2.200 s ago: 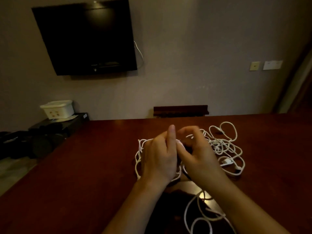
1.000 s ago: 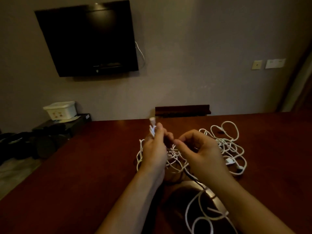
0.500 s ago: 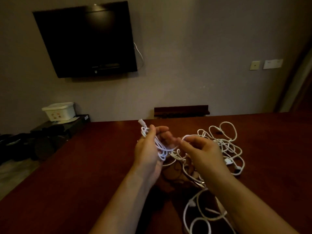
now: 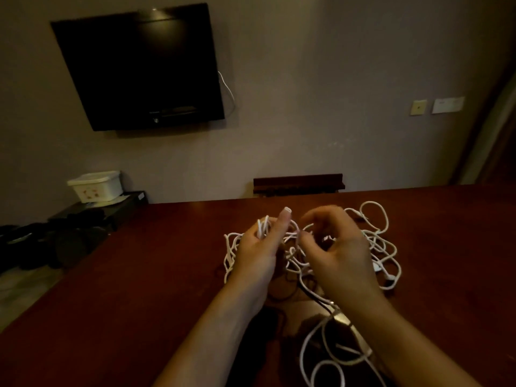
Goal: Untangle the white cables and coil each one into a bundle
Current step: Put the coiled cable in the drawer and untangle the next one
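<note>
Both forearms are bare to the frame's edge, without sleeves; the left hand [image 4: 258,256] shows a pale-tipped fingernail.

A dark reddish-brown bench [image 4: 139,275] fills the lower half of the view. On the grey wall [image 4: 321,79] behind it hangs a black television [image 4: 139,68], its screen dark, with a thin white wire [image 4: 227,90] looping down its right edge. Further right are a small yellowish wall plate [image 4: 418,107] and a white plate [image 4: 448,105] just beside it. A dark wooden chair back [image 4: 298,183] shows behind the bench's far edge. At left, a white lidded box [image 4: 96,186] sits on a low black stand [image 4: 111,205].
</note>
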{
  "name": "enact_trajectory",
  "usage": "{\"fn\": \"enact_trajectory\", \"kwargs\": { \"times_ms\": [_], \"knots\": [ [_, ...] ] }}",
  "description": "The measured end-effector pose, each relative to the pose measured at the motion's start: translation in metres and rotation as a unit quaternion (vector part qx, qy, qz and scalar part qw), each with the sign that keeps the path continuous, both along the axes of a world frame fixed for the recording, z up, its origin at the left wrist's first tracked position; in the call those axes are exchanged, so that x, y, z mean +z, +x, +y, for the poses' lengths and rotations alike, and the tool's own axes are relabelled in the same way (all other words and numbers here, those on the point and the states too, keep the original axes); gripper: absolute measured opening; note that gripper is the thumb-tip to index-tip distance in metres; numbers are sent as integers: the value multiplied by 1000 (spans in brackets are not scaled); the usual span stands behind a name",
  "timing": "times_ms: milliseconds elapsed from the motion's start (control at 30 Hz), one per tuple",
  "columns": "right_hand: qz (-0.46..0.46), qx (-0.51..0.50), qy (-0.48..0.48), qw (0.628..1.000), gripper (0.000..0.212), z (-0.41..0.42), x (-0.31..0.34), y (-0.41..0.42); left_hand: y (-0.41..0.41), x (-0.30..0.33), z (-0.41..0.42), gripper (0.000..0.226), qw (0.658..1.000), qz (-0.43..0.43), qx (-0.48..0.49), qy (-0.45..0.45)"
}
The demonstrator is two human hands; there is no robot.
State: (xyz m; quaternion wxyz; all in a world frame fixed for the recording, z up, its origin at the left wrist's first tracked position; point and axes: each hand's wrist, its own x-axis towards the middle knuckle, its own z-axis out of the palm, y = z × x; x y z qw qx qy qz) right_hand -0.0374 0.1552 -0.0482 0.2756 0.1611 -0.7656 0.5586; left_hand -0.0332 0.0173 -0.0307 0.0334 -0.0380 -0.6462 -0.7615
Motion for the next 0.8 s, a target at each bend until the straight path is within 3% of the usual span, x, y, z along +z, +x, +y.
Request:
{"fn": "enact_trajectory", "kwargs": {
  "times_ms": [67,167,267,433,567,633,733,800],
  "knots": [
    [-86,38,-24,995,28,1,1,-4,0,1,-2,40,1000,5,5,28],
    [-164,125,45,977,18,1,-2,-6,-7,0,-6,48,998,4,28,61],
    [-157,154,21,975,16,-1,-2,-5,-7,2,-6,49,997,-9,40,72],
    [-85,89,-4,992,19,-1,1,-1,-8,-2,-5,51,996,9,91,-10],
    [20,79,134,988,9,-10,-5,5,-3,-1,-7,55,998,-42,48,21],
    [49,54,227,971,17,-11,-7,5,-6,-1,-8,55,997,-56,51,11],
    [19,51,333,941,28,-13,-6,7,-7,-2,-7,43,994,-65,90,-17],
    [-12,40,353,935,28,-12,-5,7,-8,-3,-3,45,992,-67,107,-17]
  ]
}}
